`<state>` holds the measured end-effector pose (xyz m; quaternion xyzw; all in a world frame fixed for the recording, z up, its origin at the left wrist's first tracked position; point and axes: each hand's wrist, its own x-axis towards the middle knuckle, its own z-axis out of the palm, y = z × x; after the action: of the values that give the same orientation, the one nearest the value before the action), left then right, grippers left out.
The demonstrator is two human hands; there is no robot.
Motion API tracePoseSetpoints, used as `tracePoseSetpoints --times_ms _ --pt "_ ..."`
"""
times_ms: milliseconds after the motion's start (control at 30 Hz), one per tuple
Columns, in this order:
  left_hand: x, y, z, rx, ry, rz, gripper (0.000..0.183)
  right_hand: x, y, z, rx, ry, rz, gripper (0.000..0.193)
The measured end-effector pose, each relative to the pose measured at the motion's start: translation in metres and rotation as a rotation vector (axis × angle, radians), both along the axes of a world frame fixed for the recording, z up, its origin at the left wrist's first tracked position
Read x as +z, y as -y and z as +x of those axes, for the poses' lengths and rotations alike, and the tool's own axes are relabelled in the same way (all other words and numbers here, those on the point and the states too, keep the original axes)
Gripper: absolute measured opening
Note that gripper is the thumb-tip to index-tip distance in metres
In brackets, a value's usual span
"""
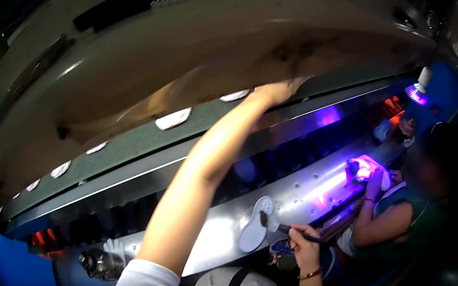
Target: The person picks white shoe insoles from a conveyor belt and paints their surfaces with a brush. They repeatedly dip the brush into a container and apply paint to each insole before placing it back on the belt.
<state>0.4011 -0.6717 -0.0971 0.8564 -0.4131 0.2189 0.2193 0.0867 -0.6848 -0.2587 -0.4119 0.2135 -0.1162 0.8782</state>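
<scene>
My left arm stretches far forward over the metal rail, and my left hand (277, 92) is at the green conveyor belt (132, 133), by the lower edge of a large curved cover. Its fingers are partly hidden there, so whether they hold anything cannot be told. In my right hand (305, 251) is a dark-handled brush (301, 234) with a pale tip, pointing left. Just beyond that tip a white shoe sole (254, 232) lies on the shiny metal bench, with a dark patch at its middle.
Several white pieces (174, 118) sit along the belt beneath the brownish cover (155, 40). A co-worker (388, 221) at the right handles a piece under purple light. A lamp (418, 93) hangs at far right. A glass jar (99, 264) stands on the bench at lower left.
</scene>
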Motion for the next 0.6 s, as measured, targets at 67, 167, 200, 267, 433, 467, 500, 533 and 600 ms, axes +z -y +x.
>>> tracePoseSetpoints --times_ms 67,167,200,267,433,467,500,533,600 --pt "-0.03 0.015 0.022 0.062 0.024 -0.12 0.038 -0.009 0.0 -0.005 0.026 -0.003 -0.013 0.013" --pt "-0.028 0.027 0.016 0.093 -0.146 -0.064 0.028 -0.014 0.005 -0.009 0.013 -0.018 -0.029 0.016" --pt "-0.029 0.023 0.014 0.078 -0.158 -0.056 0.026 -0.015 0.006 -0.007 0.018 -0.016 -0.043 0.016" --pt "-0.056 0.003 0.013 0.001 -0.015 -0.049 0.022 -0.015 0.003 -0.003 0.053 -0.015 -0.075 0.017" --pt "-0.072 -0.042 -0.104 0.051 -0.059 -0.87 0.014 -0.032 0.011 0.006 0.059 -0.082 -0.176 0.018" --pt "-0.078 -0.057 -0.123 0.139 -0.281 -1.111 0.016 -0.034 0.007 0.011 0.076 -0.091 -0.181 0.018" --pt "-0.08 -0.066 -0.134 -0.01 -0.822 -1.524 0.017 -0.037 0.003 0.018 0.08 -0.099 -0.18 0.018" --pt "-0.082 -0.079 -0.143 -0.11 -1.212 -1.491 0.03 -0.038 0.001 0.018 0.087 -0.115 -0.183 0.018" --pt "-0.092 -0.115 -0.131 -0.554 -1.976 -1.319 0.047 -0.035 -0.001 0.023 0.062 -0.129 -0.16 0.017"
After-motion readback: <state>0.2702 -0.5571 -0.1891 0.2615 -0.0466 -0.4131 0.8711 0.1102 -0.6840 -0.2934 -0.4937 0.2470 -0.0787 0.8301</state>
